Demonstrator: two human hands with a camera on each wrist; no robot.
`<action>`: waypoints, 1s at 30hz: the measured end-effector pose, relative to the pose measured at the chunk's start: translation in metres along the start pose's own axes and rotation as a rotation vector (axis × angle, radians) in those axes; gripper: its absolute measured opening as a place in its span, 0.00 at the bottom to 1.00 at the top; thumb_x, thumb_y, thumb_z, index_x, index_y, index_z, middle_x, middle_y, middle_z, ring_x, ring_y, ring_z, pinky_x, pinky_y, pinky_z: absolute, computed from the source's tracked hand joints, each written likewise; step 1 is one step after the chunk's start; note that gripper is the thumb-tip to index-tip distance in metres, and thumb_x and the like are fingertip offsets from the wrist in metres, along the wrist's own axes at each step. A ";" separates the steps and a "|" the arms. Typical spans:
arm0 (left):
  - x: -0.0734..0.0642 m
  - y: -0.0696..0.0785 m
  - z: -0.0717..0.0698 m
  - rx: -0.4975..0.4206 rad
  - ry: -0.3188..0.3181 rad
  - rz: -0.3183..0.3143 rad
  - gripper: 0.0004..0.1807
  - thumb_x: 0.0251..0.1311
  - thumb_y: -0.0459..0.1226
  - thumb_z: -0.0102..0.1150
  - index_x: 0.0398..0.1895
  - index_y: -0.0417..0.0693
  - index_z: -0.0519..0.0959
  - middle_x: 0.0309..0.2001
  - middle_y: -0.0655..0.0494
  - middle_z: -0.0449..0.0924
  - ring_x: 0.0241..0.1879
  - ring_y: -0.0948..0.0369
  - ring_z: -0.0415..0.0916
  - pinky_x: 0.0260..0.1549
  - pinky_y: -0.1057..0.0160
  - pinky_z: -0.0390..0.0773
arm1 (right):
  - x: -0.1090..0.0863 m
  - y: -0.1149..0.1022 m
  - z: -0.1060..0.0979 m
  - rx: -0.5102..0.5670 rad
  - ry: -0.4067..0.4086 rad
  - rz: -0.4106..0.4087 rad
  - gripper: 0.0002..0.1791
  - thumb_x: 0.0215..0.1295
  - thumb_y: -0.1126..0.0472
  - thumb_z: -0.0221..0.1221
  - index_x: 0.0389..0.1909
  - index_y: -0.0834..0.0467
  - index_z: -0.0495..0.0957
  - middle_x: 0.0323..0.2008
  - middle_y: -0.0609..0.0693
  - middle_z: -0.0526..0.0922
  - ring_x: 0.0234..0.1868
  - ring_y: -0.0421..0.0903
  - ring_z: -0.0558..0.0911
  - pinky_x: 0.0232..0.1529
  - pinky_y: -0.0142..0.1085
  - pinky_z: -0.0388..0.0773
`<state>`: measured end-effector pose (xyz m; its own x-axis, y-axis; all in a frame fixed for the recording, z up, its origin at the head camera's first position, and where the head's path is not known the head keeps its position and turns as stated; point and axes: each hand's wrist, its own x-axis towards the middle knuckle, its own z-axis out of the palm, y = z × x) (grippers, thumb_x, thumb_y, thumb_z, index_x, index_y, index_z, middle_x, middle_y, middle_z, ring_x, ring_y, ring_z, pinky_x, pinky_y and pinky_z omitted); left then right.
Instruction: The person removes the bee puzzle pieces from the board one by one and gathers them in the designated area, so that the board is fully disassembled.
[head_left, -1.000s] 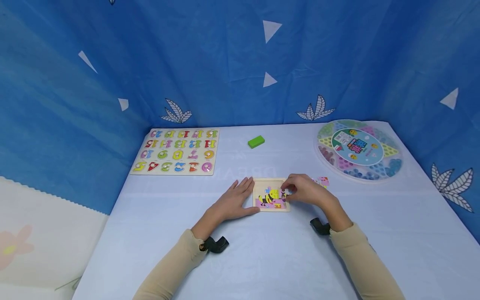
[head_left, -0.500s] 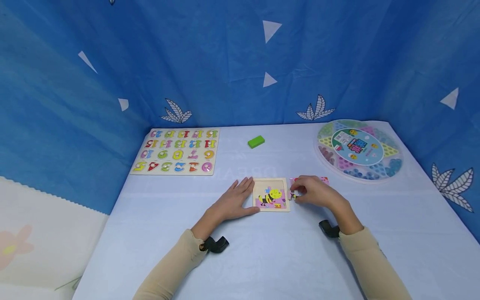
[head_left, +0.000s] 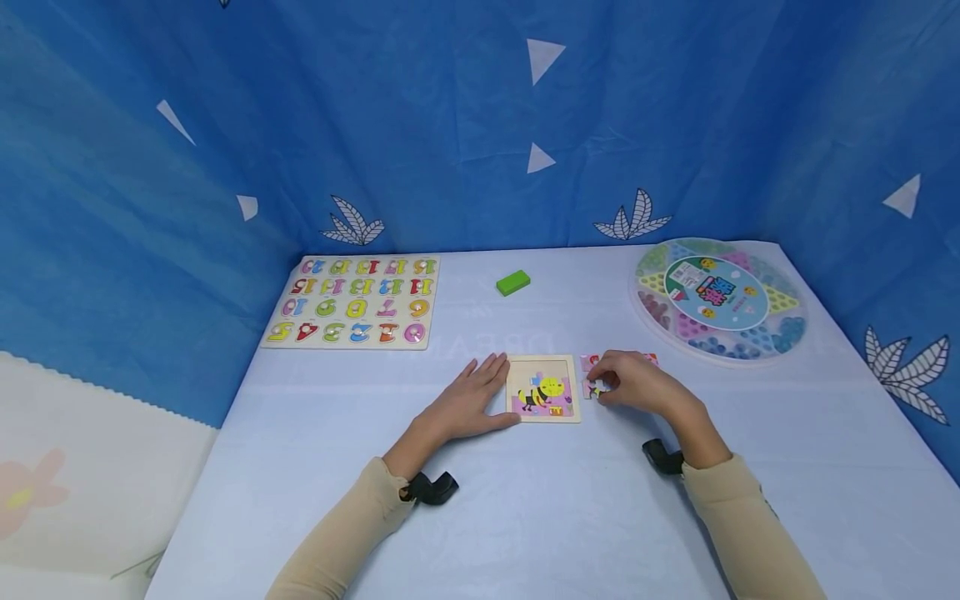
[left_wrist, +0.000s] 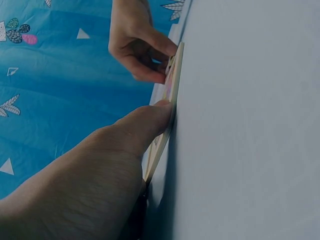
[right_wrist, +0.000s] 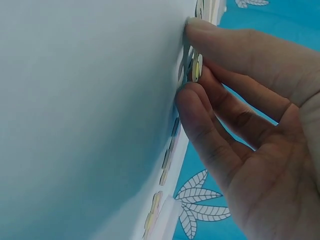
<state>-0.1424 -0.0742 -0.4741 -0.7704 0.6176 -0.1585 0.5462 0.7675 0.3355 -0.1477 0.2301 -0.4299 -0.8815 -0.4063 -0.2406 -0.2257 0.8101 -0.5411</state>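
Note:
A small wooden puzzle tray [head_left: 577, 400] lies on the table, with joined bee-picture pieces [head_left: 542, 396] filling its lower part. My left hand [head_left: 472, 402] rests along the tray's left side, fingers extended; its thumb touches the near left corner. Just right of the tray, my right hand [head_left: 637, 385] pinches a pink puzzle piece [head_left: 591, 389] between thumb and fingers. That held piece [right_wrist: 197, 70] appears edge-on in the right wrist view, partly covered by the fingertips. Loose pink puzzle pieces [head_left: 588, 361] lie behind the right hand, which hides some of them.
A number puzzle board [head_left: 348, 302] lies at the back left. A green block [head_left: 513, 282] sits at the back middle. At the back right is a round, clear-covered board game [head_left: 717, 300]. A blue patterned curtain [head_left: 480, 125] hangs behind the white table [head_left: 510, 517].
My right hand has moved right, off the tray's right edge, carrying the pink puzzle piece out to the table beside it. My left hand has stayed put.

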 end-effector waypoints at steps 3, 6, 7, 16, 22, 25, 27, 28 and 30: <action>0.000 0.000 0.000 0.007 -0.006 -0.003 0.52 0.62 0.67 0.46 0.78 0.46 0.45 0.80 0.55 0.39 0.79 0.59 0.36 0.78 0.54 0.40 | 0.000 0.000 0.000 -0.006 0.002 0.009 0.16 0.53 0.65 0.71 0.44 0.59 0.85 0.37 0.49 0.81 0.36 0.43 0.75 0.39 0.33 0.79; 0.000 0.000 0.001 0.009 -0.011 -0.002 0.52 0.62 0.67 0.46 0.78 0.46 0.45 0.80 0.55 0.39 0.79 0.59 0.36 0.78 0.54 0.41 | 0.000 0.001 0.000 -0.016 0.011 0.014 0.15 0.53 0.66 0.70 0.44 0.59 0.85 0.37 0.49 0.81 0.35 0.43 0.75 0.38 0.34 0.78; 0.000 0.000 0.001 0.008 -0.012 -0.002 0.52 0.62 0.67 0.46 0.78 0.46 0.45 0.80 0.55 0.39 0.79 0.59 0.36 0.78 0.54 0.41 | 0.000 0.001 0.000 -0.020 0.013 0.016 0.15 0.53 0.67 0.70 0.43 0.59 0.85 0.37 0.50 0.81 0.35 0.43 0.75 0.38 0.34 0.78; 0.000 0.000 0.000 0.000 -0.008 -0.002 0.52 0.62 0.67 0.46 0.78 0.46 0.45 0.80 0.55 0.40 0.79 0.59 0.36 0.78 0.54 0.41 | 0.000 0.002 0.000 -0.029 0.010 0.041 0.15 0.53 0.67 0.70 0.44 0.59 0.85 0.37 0.50 0.81 0.35 0.44 0.75 0.38 0.35 0.80; 0.001 -0.001 0.001 0.001 -0.010 -0.005 0.52 0.62 0.67 0.46 0.78 0.45 0.45 0.80 0.55 0.39 0.79 0.59 0.36 0.78 0.54 0.40 | -0.001 0.002 0.000 -0.030 0.012 0.048 0.16 0.52 0.66 0.71 0.44 0.59 0.85 0.39 0.50 0.81 0.36 0.44 0.76 0.40 0.36 0.81; 0.001 0.000 0.000 0.006 -0.012 -0.007 0.52 0.62 0.67 0.46 0.78 0.46 0.45 0.80 0.55 0.39 0.79 0.59 0.36 0.78 0.54 0.40 | -0.001 0.002 0.000 -0.027 0.010 0.044 0.16 0.51 0.66 0.71 0.44 0.59 0.85 0.39 0.51 0.81 0.36 0.44 0.75 0.39 0.37 0.81; 0.001 0.000 0.000 0.006 -0.012 -0.009 0.52 0.62 0.67 0.46 0.78 0.46 0.45 0.80 0.55 0.39 0.79 0.59 0.36 0.78 0.54 0.40 | -0.001 0.003 0.000 -0.026 0.010 0.048 0.17 0.51 0.66 0.71 0.44 0.59 0.85 0.38 0.50 0.81 0.35 0.44 0.75 0.39 0.36 0.81; 0.001 0.000 0.000 0.006 -0.013 -0.009 0.52 0.62 0.67 0.46 0.78 0.46 0.45 0.80 0.55 0.39 0.79 0.59 0.36 0.78 0.54 0.40 | -0.001 0.003 0.000 -0.027 0.010 0.048 0.17 0.50 0.65 0.71 0.44 0.59 0.85 0.38 0.50 0.81 0.35 0.44 0.75 0.39 0.35 0.80; 0.001 0.000 0.000 0.003 -0.013 -0.009 0.52 0.62 0.67 0.46 0.78 0.46 0.45 0.80 0.55 0.40 0.79 0.59 0.36 0.78 0.54 0.40 | -0.001 0.003 0.000 -0.027 0.008 0.047 0.17 0.50 0.65 0.71 0.44 0.59 0.85 0.38 0.50 0.81 0.35 0.44 0.75 0.38 0.35 0.80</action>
<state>-0.1430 -0.0736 -0.4739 -0.7713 0.6124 -0.1734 0.5400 0.7739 0.3309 -0.1473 0.2327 -0.4313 -0.8947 -0.3639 -0.2591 -0.1947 0.8396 -0.5071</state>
